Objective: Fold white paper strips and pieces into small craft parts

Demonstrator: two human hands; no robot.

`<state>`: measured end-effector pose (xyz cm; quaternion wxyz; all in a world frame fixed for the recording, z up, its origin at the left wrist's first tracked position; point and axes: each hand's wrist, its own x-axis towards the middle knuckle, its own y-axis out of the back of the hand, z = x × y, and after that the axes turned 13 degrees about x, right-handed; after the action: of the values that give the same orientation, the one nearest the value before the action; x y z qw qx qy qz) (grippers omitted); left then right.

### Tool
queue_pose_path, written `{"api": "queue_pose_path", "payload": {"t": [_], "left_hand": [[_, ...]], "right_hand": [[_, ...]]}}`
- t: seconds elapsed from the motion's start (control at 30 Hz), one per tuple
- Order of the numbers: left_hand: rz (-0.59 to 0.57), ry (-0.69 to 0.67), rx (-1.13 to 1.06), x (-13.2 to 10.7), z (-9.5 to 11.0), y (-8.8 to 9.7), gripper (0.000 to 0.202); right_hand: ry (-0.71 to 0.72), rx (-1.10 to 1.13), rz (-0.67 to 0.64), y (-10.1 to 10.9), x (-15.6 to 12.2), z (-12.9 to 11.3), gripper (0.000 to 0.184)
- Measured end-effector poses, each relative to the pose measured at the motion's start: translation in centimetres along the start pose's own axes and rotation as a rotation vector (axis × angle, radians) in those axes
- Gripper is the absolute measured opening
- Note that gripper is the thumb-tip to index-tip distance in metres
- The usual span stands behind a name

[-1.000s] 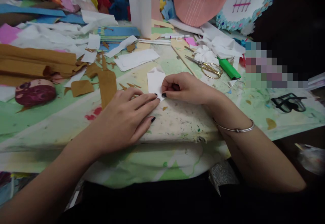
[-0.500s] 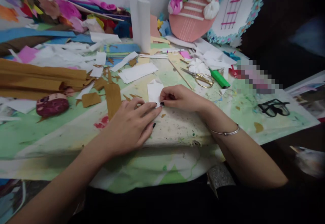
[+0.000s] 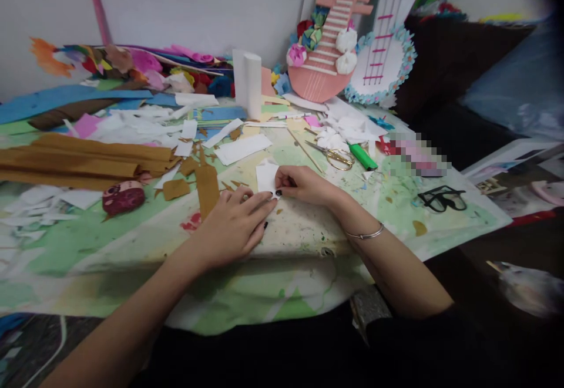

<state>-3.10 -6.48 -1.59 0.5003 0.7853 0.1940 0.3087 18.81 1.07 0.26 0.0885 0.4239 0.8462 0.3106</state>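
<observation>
Left hand (image 3: 231,219) with dark, glossy painted nails (image 3: 265,225), right hand (image 3: 306,185) with the same dark polish, thin silver-coloured bangle (image 3: 366,236) with a small bead-like knob around the right wrist, bare forearms (image 3: 396,273), plain black clothing (image 3: 264,350) over the body.

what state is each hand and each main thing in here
White paper: lying down, partly hidden
Left hand: spread, fingertips on the paper
Right hand: curled at the paper's edge
Scissors: lying down, blades look shut
Long brown paper: lying in folds
White roll: standing upright
</observation>
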Motion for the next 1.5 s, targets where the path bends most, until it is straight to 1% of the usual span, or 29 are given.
{"api": "queue_pose_path", "payload": {"t": [0.1,0.3,0.47,0.57,0.67,0.73,0.77,0.8,0.87,0.97,1.03,1.17,1.33,1.5], "left_hand": [[0.012,0.000,0.015,-0.1,0.0,-0.1,0.044],[0.024,-0.026,0.047,-0.1,0.1,-0.3,0.043],[-0.027,-0.066,0.017,0.2,0.2,-0.1,0.047],[-0.076,-0.077,-0.016,0.3,0.2,0.0,0.049],[-0.107,-0.044,-0.047,0.2,0.2,-0.1,0.051],[-0.124,-0.021,-0.075,0.1,0.3,-0.1,0.052],[-0.132,-0.012,-0.087,0.1,0.4,-0.2,0.053],[-0.139,-0.003,-0.097,0.1,0.4,-0.2,0.054],[-0.144,0.008,-0.112,0.0,0.5,-0.2,0.054],[-0.133,0.003,-0.126,0.0,0.4,-0.2,0.053],[-0.113,0.003,-0.118,0.1,0.4,-0.3,0.052],[-0.069,0.028,-0.096,0.1,0.2,-0.5,0.051],[-0.041,0.056,-0.064,0.0,0.3,-0.4,0.049],[-0.055,0.125,-0.049,0.0,0.5,-0.4,0.047]], "right_hand": [[-0.007,0.009,0.009,0.0,0.2,0.2,0.007],[-0.023,0.036,0.054,0.1,0.4,1.2,0.005],[-0.016,-0.002,0.085,0.4,0.4,1.7,0.005],[0.004,-0.053,0.103,0.6,0.3,1.2,0.006],[0.029,-0.117,0.158,0.5,-0.6,0.0,0.008],[0.081,-0.174,0.211,-0.1,-1.7,-0.9,0.010],[0.136,-0.217,0.242,-0.6,-2.5,-1.3,0.011],[0.186,-0.251,0.260,-1.2,-3.3,-1.7,0.013],[0.238,-0.275,0.262,-2.7,-4.8,-2.1,0.019],[0.242,-0.291,0.287,-4.7,-6.5,-2.1,0.025],[0.231,-0.311,0.299,-5.4,-6.9,-1.9,0.027],[0.207,-0.328,0.312,-5.6,-6.9,-1.8,0.028],[0.208,-0.398,0.270,-5.5,-6.8,-1.9,0.033],[0.131,-0.431,0.275,-5.7,-6.8,-1.9,0.035]]}}
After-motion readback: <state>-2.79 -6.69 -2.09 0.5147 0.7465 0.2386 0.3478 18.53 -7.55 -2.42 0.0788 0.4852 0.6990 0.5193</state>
